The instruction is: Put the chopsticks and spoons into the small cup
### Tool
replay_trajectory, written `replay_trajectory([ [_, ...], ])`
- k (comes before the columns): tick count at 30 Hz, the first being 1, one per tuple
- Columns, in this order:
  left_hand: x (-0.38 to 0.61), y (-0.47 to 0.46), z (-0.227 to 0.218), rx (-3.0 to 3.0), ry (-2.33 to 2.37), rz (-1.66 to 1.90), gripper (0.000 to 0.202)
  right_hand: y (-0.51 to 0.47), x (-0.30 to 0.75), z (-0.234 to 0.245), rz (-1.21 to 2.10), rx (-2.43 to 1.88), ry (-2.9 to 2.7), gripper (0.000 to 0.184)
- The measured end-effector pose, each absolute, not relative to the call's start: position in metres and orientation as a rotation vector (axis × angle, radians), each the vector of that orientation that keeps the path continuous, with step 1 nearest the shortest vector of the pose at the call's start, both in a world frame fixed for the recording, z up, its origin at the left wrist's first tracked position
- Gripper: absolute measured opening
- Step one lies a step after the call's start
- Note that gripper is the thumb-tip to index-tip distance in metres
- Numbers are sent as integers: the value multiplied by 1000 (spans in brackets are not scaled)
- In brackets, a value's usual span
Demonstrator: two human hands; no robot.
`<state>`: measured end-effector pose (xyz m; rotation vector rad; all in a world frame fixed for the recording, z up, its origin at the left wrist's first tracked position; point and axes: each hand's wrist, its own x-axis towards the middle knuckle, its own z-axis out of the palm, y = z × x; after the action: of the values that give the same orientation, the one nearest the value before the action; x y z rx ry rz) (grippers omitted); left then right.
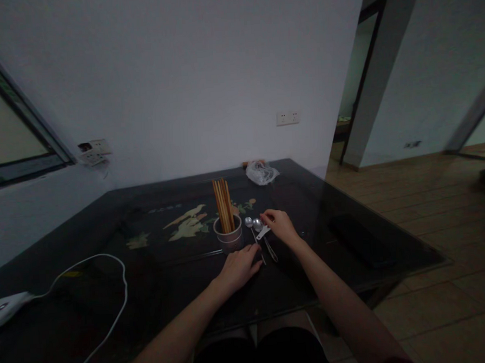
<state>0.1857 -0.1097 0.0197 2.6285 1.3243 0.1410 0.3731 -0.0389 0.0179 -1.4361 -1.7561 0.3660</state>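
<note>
On the dark table, my left hand [239,265] lies palm down with its fingers stretched out, beside a cup [229,239] that holds several wooden chopsticks [223,204]. Its fingertips reach the thin handle of a long metal spoon [249,223]. A second metal spoon [258,224] lies just right of it, its looped handle pointing towards me. My right hand [279,225] has thumb and fingers pinched together beside this spoon's bowl. From under those fingers a short white piece [263,233] sticks out; its kind and what the fingertips hold are unclear.
A crumpled clear plastic bag [262,172] sits at the table's back edge by the wall. A white power strip [7,308] with a looping cable [124,285] lies at left. Towards the right edge rests a dark flat object [361,240].
</note>
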Motion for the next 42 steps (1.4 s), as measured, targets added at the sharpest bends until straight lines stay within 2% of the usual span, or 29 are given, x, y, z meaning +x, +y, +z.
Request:
replay_trajectory([
  [7,188,-109,18,2655,1316,167,34,-37,373,15,347,-1426,-1762,29],
  [42,170,-118,47,2690,861,39,11,-43,372,21,333,-1454,-1781,27],
])
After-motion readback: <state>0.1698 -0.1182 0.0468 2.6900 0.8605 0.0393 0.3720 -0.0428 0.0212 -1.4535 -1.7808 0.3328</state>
